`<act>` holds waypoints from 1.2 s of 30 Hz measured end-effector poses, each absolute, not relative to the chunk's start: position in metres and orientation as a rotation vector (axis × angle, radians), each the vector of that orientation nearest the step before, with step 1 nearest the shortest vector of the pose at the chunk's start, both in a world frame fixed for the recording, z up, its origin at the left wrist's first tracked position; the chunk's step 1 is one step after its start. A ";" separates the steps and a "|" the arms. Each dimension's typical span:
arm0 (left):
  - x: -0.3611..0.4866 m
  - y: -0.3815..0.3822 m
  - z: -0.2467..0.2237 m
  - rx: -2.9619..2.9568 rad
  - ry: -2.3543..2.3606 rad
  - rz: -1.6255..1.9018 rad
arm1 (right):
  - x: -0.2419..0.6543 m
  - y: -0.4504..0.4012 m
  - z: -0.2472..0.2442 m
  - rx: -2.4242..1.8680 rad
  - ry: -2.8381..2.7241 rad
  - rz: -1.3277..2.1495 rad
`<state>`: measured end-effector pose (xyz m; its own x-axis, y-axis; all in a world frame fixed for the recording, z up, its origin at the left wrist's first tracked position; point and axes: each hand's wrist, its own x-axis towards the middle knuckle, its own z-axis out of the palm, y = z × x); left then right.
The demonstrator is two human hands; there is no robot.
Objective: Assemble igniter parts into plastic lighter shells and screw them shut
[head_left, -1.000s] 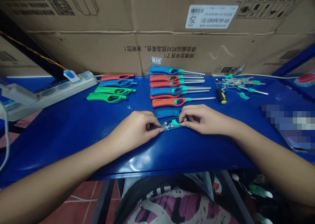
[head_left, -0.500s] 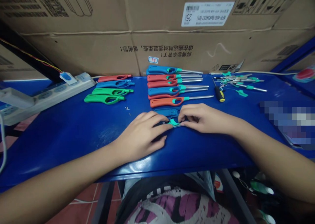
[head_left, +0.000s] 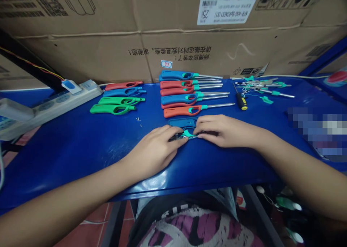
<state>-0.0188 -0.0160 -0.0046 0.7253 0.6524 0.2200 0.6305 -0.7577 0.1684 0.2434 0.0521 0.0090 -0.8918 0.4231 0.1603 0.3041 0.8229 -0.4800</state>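
Note:
My left hand (head_left: 159,145) is closed, its fingertips pinching the left end of a small lighter part with a green trigger (head_left: 187,133). From the other side my right hand (head_left: 219,130) pinches the right end of the same part with thumb and finger. A blue lighter casing (head_left: 180,122) lies just behind the part, its right end covered by my right hand. Beyond it are stacked lighters, the nearest an orange one (head_left: 176,111) with a metal rod pointing right. The finer pieces between my fingertips are too small to make out.
Red, blue and green casings (head_left: 112,109) lie at the left near a power strip (head_left: 58,106). A screwdriver (head_left: 240,101) and a pile of loose parts (head_left: 267,88) are at the right. Cardboard (head_left: 108,51) stands behind.
The fingers of my left hand have drawn closer together around the part. My right hand has shifted only slightly. The whole view has moved a little.

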 end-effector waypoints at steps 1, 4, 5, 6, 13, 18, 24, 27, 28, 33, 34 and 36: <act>-0.019 -0.015 -0.005 2.829 1.047 0.422 | 0.244 0.053 0.009 -0.554 -2.739 0.676; -0.020 -0.012 -0.007 2.804 1.017 0.445 | 0.244 0.054 0.009 -0.562 -2.732 0.664; -0.020 -0.011 -0.006 2.803 1.013 0.442 | 0.244 0.054 0.009 -0.566 -2.734 0.655; -0.020 -0.011 -0.006 2.805 1.013 0.438 | 0.244 0.054 0.008 -0.569 -2.737 0.648; -0.020 -0.011 -0.007 2.818 1.031 0.398 | 0.245 0.053 0.008 -0.665 -2.681 0.536; -0.021 -0.010 -0.011 2.817 1.023 0.467 | 0.246 0.058 0.006 -0.859 -2.642 0.323; -0.023 -0.010 -0.010 2.769 1.010 0.507 | 0.249 0.066 0.003 -0.905 -2.630 0.579; -0.024 -0.009 -0.007 2.766 1.007 0.546 | 0.252 0.069 0.003 -0.884 -2.635 0.624; -0.024 -0.008 -0.007 2.771 1.007 0.555 | 0.252 0.069 0.003 -0.888 -2.633 0.614; -0.024 -0.007 -0.004 2.821 0.983 0.543 | 0.253 0.065 0.006 -0.900 -2.642 0.549; -0.023 -0.007 -0.004 2.830 0.980 0.524 | 0.253 0.064 0.007 -0.894 -2.650 0.539; -0.023 -0.007 -0.004 2.845 0.980 0.481 | 0.252 0.061 0.009 -0.857 -2.640 0.543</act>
